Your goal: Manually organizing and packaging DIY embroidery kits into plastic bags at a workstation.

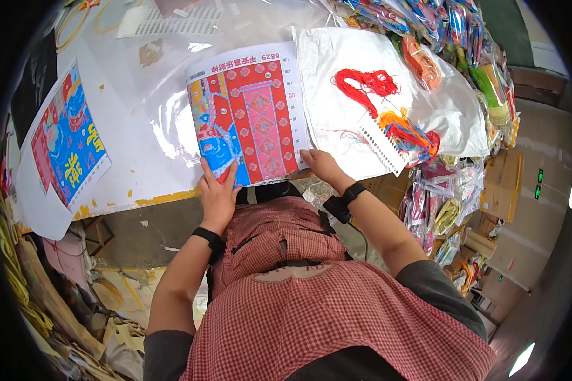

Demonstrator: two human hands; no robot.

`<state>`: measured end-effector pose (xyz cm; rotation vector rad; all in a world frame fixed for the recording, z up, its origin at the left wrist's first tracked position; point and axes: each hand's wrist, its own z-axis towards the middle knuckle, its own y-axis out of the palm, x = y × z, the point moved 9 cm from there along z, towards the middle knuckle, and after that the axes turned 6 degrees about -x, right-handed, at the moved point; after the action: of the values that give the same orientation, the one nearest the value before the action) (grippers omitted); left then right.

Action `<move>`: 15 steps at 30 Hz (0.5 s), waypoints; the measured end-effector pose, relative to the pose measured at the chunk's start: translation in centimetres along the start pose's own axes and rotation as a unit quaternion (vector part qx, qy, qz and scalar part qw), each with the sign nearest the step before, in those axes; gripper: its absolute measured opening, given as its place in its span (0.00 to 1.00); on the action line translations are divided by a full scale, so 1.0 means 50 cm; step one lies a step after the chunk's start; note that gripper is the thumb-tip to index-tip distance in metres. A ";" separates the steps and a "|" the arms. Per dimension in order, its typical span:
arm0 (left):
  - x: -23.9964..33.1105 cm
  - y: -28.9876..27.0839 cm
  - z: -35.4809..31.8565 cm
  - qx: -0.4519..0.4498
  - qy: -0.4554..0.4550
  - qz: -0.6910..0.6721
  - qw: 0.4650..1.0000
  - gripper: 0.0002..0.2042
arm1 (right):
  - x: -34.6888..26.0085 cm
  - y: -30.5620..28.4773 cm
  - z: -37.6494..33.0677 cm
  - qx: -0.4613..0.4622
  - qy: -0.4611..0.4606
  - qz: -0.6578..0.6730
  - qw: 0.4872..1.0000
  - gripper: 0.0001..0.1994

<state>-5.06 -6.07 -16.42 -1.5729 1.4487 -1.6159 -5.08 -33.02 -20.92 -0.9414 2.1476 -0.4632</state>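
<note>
A printed cross-stitch chart (260, 120), red with a pink panel and a blue corner, lies in front of me at the table's near edge. My left hand (217, 195) rests on its lower left corner, thumb and forefinger spread apart on the blue part. At the chart's right edge, my right hand (324, 166) pinches the margin; the fingers beneath are partly hidden. To the right, a hank of red thread (365, 86) lies on a white cloth bag (330, 57). Beside it, a white punched card (382, 147) carries a bundle of multicoloured threads (405, 134).
Another colourful printed chart (70, 136) overhangs the table's left end. Clear plastic film (165, 120) covers part of the white table (124, 152). Bagged threads (451, 25) pile up at the far right, with cardboard boxes (502, 184) beyond. Yellow cords (19, 279) hang at lower left.
</note>
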 end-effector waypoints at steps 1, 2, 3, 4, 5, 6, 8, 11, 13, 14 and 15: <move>-0.002 0.004 -0.002 -0.002 0.004 -0.009 1.000 0.33 | -0.006 -0.010 -0.001 -0.002 -0.001 -0.001 1.000 0.26; -0.004 0.008 -0.005 -0.005 0.009 -0.017 1.000 0.33 | -0.018 -0.005 0.000 -0.050 -0.017 -0.025 0.998 0.25; 0.007 0.001 -0.005 -0.005 0.010 -0.018 1.000 0.33 | -0.025 0.002 0.002 -0.095 -0.030 -0.047 0.994 0.24; 0.021 -0.011 -0.005 -0.013 -0.009 -0.023 1.000 0.33 | -0.020 -0.003 0.006 -0.094 -0.027 -0.047 0.994 0.24; 0.029 -0.017 -0.005 -0.022 -0.029 -0.027 0.999 0.33 | -0.008 0.000 0.010 -0.115 -0.002 -0.032 0.993 0.23; 0.032 -0.021 0.002 -0.022 -0.030 -0.027 0.999 0.33 | -0.002 0.007 0.013 -0.139 0.020 -0.019 0.990 0.23; 0.034 -0.050 0.041 0.046 -0.017 -0.076 0.996 0.33 | -0.005 -0.011 0.028 -0.110 0.012 -0.086 0.990 0.21; 0.026 -0.054 0.108 0.023 -0.011 -0.011 1.000 0.33 | -0.069 -0.071 0.038 0.006 -0.040 -0.108 0.993 0.20; 0.027 -0.051 0.128 0.025 -0.010 -0.008 1.000 0.33 | -0.111 -0.095 0.056 0.036 -0.070 -0.066 0.995 0.23; 0.029 -0.053 0.132 0.029 -0.007 -0.004 1.000 0.33 | -0.109 -0.105 0.069 0.040 -0.037 0.084 0.995 0.25; 0.031 -0.050 0.139 0.021 -0.005 0.001 1.000 0.33 | -0.103 -0.111 0.078 0.044 -0.002 0.233 0.972 0.27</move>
<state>1.72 -9.03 -14.97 -1.5541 1.4024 -1.6239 2.88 -33.02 -17.86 -0.3662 2.2310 -0.3159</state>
